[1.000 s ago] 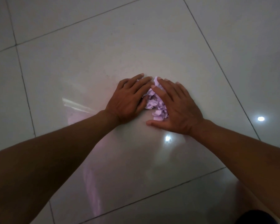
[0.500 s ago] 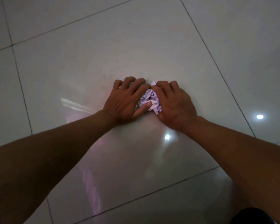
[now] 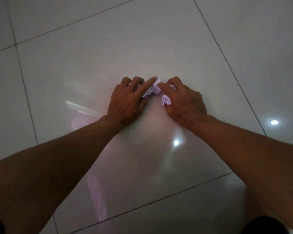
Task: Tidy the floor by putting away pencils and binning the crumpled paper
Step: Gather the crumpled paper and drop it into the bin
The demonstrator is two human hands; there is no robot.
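Observation:
Crumpled pale purple paper (image 3: pixel 153 90) lies on the glossy white tiled floor (image 3: pixel 142 44) between my two hands. My left hand (image 3: pixel 128 100) has its outer fingers curled over the left part of the paper, with the index finger stretched out across it. My right hand (image 3: pixel 183 100) curls round another wad of the same paper (image 3: pixel 166 99), which shows under the palm by the thumb. Both hands rest low on the floor. No pencils and no bin are in view.
Large white tiles with dark grout lines spread all around. Ceiling lights reflect as bright spots (image 3: pixel 176 143) near my right forearm and further right (image 3: pixel 274 122). A dark shape (image 3: pixel 267 225) sits at the bottom right corner.
My hands went from flat over the paper to curled round it, then drew slightly apart. The paper now shows as two clumps, and my left index finger has straightened.

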